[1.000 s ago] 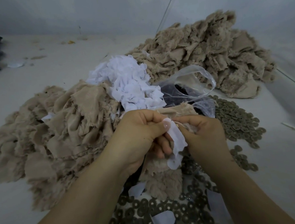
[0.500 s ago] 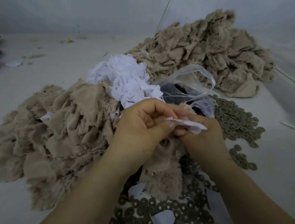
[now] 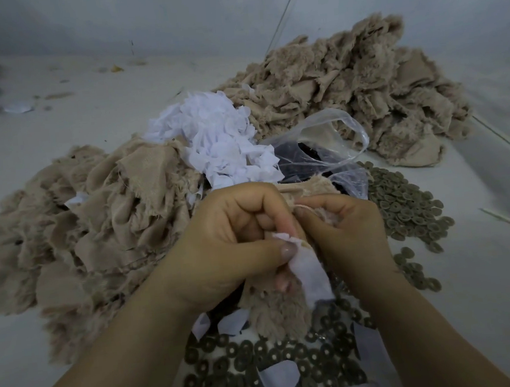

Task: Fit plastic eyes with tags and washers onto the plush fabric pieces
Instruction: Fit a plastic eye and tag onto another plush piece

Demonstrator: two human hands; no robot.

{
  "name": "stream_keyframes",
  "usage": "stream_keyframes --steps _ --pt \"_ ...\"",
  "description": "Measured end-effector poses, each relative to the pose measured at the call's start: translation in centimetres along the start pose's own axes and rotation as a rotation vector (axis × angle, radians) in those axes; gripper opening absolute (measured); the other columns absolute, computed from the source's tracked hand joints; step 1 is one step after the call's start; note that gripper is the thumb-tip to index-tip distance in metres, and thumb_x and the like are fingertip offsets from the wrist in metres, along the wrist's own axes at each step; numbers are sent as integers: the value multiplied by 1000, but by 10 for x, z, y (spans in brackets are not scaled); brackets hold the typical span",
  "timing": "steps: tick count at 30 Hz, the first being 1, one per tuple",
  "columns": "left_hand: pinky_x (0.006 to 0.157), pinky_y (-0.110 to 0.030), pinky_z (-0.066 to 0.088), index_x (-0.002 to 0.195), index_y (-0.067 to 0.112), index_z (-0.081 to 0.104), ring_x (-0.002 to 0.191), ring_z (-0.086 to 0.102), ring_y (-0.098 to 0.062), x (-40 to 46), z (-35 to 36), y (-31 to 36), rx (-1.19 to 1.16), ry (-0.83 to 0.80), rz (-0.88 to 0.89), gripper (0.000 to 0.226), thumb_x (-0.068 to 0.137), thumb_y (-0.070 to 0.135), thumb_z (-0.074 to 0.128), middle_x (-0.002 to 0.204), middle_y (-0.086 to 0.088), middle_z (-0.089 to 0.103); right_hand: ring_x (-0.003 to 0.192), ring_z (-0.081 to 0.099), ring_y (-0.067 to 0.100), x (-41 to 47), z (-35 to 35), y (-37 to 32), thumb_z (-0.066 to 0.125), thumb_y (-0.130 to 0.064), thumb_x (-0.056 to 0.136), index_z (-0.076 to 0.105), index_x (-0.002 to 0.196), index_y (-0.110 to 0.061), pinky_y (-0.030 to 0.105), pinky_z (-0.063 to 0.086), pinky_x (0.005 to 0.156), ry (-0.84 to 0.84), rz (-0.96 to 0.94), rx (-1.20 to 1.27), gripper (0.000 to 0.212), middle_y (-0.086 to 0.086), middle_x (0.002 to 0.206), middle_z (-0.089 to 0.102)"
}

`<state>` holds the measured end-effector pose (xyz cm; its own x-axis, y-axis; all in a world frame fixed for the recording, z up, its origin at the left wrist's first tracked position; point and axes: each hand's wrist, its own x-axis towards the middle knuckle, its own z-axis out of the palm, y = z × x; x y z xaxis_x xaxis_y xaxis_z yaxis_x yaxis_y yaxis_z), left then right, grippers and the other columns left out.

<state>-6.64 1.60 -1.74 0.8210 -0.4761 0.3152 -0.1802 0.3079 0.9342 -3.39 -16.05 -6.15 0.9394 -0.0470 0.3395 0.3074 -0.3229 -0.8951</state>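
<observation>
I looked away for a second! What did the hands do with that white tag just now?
The white tag, held out flat over the right hand a moment ago, now hangs down between the hands, pinched by the left hand against the plush piece. Both hands dropped slightly. Neither let go. The fabric heaps, the white tag pile, the plastic bag and the washers stayed put.

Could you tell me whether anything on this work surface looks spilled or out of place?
Yes: the washers lie loose in scattered heaps, some strays apart from the main pile, and white tags are strewn among the near washers. The clear plastic bag lies crumpled open.
</observation>
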Motion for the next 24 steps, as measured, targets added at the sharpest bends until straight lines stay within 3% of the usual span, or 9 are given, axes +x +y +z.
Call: stream_keyframes --steps 2,5,7,14,21,24 --pt "48 -31 48 78 2 64 41 56 -26 1 -3 3 12 31 -69 4 80 0 67 62 -24 63 79 67 -9 0 0 0 77 -12 84 78 87 -25 5 48 69 13 -25 -6 13 -24 80 69" --pt "44 -25 48 76 4 68 43 59 -27 6 -4 -6 206 231 -186 11 86 0 70 65 -22 68 78 66 -11 0 2 2 78 -13 83 74 85 -33 7 49 70 26 -58 -56 20 -27 78 68" --pt "42 -21 46 74 3 68 41 58 -25 7 -1 -13 215 363 -225 15 88 0 68 66 -21 70 78 67 -8 -1 3 2 78 -14 83 73 82 -37 8 50 68 11 -59 -25 24 -28 74 70" --pt "38 -27 47 68 3 69 34 54 -22 14 13 -34 340 595 -176 19 86 8 74 54 -13 66 73 67 -9 -4 4 -3 77 -16 84 70 79 -40 5 49 61 10 -83 13 25 -32 70 68" --pt "40 -26 46 69 0 65 35 53 -23 16 12 -43 338 679 -146 20 85 7 75 52 -13 64 74 69 -6 -6 4 -2 78 -15 84 78 86 -32 12 54 62 30 -97 -30 17 -28 81 72" --pt "41 -29 49 67 2 65 35 53 -22 16 11 -43 343 676 -143 21 84 6 75 51 -12 64 74 69 -5 -7 4 -4 77 -13 84 75 84 -37 12 54 61 17 -102 -24 25 -30 80 71"
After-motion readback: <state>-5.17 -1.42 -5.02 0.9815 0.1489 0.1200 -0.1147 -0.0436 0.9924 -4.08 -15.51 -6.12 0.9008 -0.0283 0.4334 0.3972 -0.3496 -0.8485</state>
